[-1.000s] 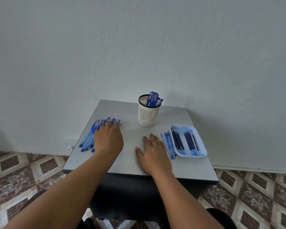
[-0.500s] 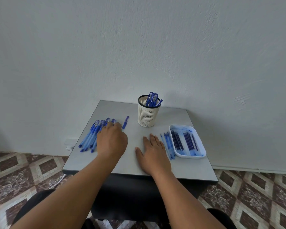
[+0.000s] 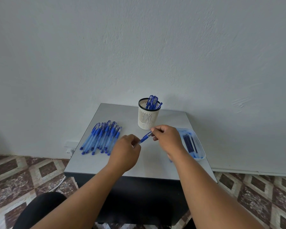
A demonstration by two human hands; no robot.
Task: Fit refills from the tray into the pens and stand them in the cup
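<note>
Fingers [image 3: 153, 129] of my right hand [image 3: 168, 139] pinch the far end of one pen [image 3: 145, 138], my left hand [image 3: 126, 153] grips its near end, its axis slanting toward the cup [image 3: 148, 117], with the refills [image 3: 189, 143] in the tray [image 3: 203, 156] nearest my right.

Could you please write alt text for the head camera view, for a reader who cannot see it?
Over a small grey table, a person's left hand and right hand hold the two ends of one blue plastic pen. A row of matching pens lies to the left, a white slotted cup holding pens stands behind, and a white tray of dark refills sits right.
</note>
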